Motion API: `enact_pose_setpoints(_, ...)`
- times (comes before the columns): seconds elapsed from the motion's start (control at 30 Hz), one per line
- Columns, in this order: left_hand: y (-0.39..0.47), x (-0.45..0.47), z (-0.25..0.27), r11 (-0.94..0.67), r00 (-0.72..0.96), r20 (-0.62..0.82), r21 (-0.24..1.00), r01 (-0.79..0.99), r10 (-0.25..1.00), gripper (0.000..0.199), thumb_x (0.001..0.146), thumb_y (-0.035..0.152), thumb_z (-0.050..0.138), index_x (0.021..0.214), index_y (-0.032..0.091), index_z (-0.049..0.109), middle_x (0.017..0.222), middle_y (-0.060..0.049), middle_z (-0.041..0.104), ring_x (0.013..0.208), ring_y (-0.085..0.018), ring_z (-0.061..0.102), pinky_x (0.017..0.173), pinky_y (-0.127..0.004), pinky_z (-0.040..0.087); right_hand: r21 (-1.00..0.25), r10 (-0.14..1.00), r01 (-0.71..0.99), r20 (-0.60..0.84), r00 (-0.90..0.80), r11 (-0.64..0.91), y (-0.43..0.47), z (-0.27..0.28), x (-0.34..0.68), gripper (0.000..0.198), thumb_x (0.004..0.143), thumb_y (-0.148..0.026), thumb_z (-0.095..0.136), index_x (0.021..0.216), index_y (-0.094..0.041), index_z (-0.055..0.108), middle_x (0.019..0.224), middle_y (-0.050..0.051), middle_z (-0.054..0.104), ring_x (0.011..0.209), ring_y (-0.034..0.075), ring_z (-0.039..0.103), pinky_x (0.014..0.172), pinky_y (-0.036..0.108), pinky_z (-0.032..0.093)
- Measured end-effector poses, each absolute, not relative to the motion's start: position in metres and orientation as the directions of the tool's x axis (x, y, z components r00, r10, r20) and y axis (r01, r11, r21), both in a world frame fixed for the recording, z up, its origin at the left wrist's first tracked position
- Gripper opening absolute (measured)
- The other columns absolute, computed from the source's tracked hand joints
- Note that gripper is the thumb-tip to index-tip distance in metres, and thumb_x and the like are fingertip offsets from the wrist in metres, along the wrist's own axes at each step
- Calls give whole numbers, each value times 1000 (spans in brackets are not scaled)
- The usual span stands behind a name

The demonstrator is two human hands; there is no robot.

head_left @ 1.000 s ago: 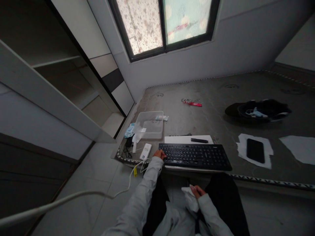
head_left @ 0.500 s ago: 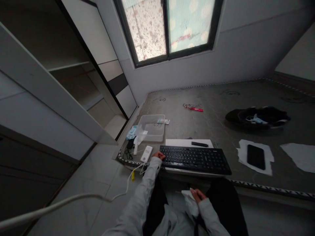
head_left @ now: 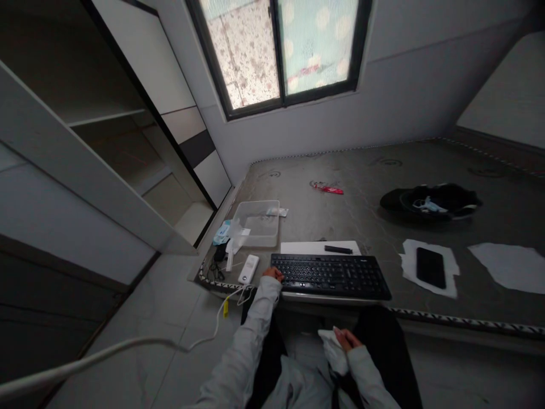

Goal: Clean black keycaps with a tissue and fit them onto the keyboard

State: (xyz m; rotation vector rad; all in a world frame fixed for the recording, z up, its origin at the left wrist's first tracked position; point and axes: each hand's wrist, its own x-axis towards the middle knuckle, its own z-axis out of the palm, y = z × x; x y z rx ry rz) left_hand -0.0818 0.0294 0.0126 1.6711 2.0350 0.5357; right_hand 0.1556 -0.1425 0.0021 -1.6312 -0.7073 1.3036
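My left hand (head_left: 273, 274) is closed at the left end of a black keyboard (head_left: 330, 276), gripping its edge with bent fingers. The keyboard lies at the front of the mattress-like grey surface, over a white sheet or flat box (head_left: 293, 248). Down over my lap, my right hand (head_left: 348, 338) pinches a crumpled white tissue (head_left: 334, 353). Behind the keyboard a black pen-like stick (head_left: 338, 250) rests on the white sheet.
Left of the keyboard are a white power bank-like device (head_left: 248, 268) with a cable, blue masks (head_left: 222, 232) and a clear plastic box (head_left: 272, 234). To the right lie a phone (head_left: 430, 267) on white paper and a black cap (head_left: 394, 200). A red-handled item (head_left: 332, 190) lies farther back.
The view has shifted slightly, moving most things a little left in the picture. My right hand with the tissue has moved slightly right, relative to the keyboard. My left hand stays at the keyboard's end.
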Motion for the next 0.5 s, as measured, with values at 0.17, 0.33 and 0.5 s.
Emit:
enact_pose_setpoints(0.17,25,-80,22,190,-150,-120,503,843,981,12,75,16,69,70,20,59,80,-1,66,79,-14,61,74,-23,43,-898,858,-88,-438,269,-431,-142,-13,162,62,38,-83,63,42,-23,46,42,-4,46,48,13,40,50,27,38)
enact_pose_setpoints(0.33,24,-78,31,157,-101,-150,428,890,983,7,80,18,64,75,21,59,91,-2,65,88,-16,61,79,-25,43,-896,858,-107,-443,261,-430,-139,-17,164,60,41,-81,64,44,-23,50,44,-3,49,48,14,43,49,27,39)
enact_pose_setpoints(0.5,20,-73,38,108,-38,-198,361,926,979,7,78,16,63,76,22,59,95,-4,63,88,-19,61,71,-26,42,-892,842,-130,-452,295,-433,-133,-22,165,61,43,-82,64,46,-22,54,45,-3,50,48,14,44,49,27,40)
